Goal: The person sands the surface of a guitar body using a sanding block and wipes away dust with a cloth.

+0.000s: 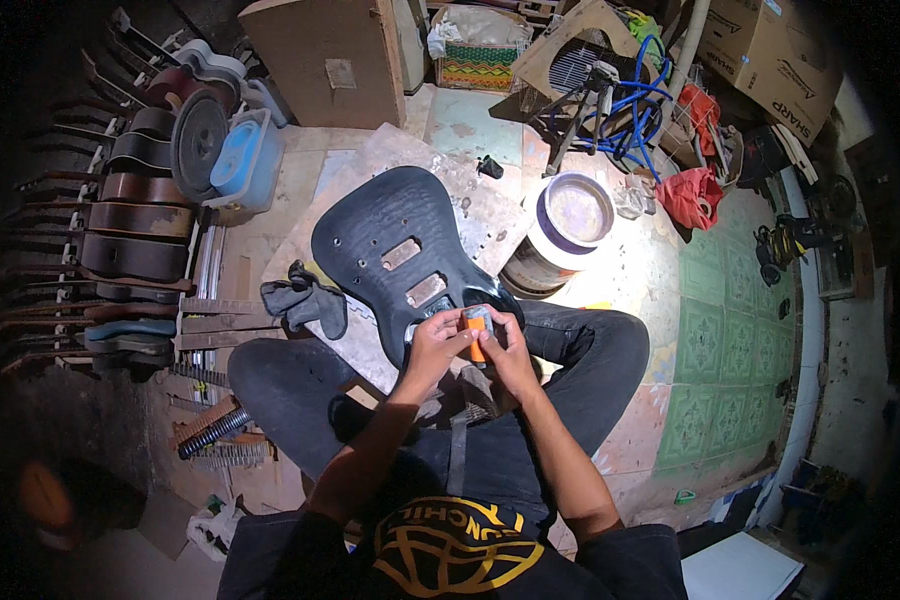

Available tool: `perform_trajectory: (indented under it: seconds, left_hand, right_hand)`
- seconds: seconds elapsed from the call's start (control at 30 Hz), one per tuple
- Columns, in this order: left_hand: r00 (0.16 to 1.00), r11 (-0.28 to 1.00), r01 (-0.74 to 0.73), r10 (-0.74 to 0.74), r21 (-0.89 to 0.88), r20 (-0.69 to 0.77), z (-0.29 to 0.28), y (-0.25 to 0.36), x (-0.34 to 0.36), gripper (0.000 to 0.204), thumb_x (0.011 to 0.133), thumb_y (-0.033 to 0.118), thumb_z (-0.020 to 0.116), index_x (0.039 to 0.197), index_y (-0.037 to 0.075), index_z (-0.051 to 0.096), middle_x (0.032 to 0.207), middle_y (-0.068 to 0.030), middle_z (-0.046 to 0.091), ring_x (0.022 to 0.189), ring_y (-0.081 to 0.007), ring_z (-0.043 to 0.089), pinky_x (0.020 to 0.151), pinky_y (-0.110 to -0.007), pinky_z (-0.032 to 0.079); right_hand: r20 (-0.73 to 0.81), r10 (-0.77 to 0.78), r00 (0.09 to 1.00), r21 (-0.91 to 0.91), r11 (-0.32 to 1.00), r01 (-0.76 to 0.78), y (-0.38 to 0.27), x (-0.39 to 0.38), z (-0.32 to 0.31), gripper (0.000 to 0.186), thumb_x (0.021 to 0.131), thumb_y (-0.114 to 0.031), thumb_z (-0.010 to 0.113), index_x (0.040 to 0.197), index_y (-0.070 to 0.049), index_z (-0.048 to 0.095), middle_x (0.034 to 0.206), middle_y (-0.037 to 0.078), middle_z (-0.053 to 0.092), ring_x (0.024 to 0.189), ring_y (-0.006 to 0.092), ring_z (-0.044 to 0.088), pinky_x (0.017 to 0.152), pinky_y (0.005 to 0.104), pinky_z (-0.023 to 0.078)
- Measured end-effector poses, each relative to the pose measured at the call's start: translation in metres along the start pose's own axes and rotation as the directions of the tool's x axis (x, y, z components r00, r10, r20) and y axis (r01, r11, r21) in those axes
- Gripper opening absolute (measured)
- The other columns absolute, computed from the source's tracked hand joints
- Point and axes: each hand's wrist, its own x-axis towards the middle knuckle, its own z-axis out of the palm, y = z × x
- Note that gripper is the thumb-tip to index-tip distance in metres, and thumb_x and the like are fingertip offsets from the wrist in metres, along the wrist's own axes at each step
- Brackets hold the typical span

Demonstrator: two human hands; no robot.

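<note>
Both hands meet over my lap at a small orange block (pixel 477 340) with a grey sheet at its upper end. My left hand (pixel 433 350) grips it from the left, fingers curled round it. My right hand (pixel 511 358) closes on its other side, thumb pressed to the orange face. Just beyond the hands lies a dark electric guitar body (pixel 395 205), flat, with two rectangular cut-outs and several small holes. Its lower end reaches between my legs. The guitar body rests on a pale, worn board (pixel 370 150). A grey work glove (pixel 305 302) lies left of it.
To the right stands a paint bucket (pixel 545 255) topped by a round tub (pixel 576 212). Guitars on a rack (pixel 135 205) line the left side, near a clear plastic bin (pixel 255 170). Farther back are a blue hose (pixel 642 105), a red bag (pixel 690 197) and cardboard boxes (pixel 770 60).
</note>
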Motion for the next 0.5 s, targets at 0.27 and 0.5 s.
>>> perform_trajectory:
  seconds: [0.27,0.5]
  left_hand:
    - [0.998,0.993,-0.046,0.04,0.112,0.052,-0.001,0.02,0.001,0.049,0.086,0.0,0.078,0.13,-0.008,0.059,0.107,-0.011,0.069,0.094,-0.014,0.067,0.082,-0.027,0.057]
    - [0.978,0.939,-0.21,0.206,0.272,0.046,0.011,0.027,0.004,0.04,0.082,0.003,0.083,0.119,-0.003,0.069,0.111,-0.0057,0.057,0.101,-0.0136,0.061,0.086,-0.024,0.052]
  right_hand:
    - [0.139,0.141,0.98,0.298,0.938,-0.177,-0.019,0.005,-0.008,0.06,0.093,-0.007,0.073,0.143,-0.002,0.04,0.126,0.014,0.061,0.117,0.0167,0.059,0.097,0.0353,0.052]
    - [0.437,0.208,0.875,0.72,0.502,-0.479,-0.014,0.009,-0.017,0.052,0.104,-0.03,0.056,0.149,-0.012,0.038,0.134,0.009,0.056,0.118,0.0205,0.061,0.095,0.0388,0.056]
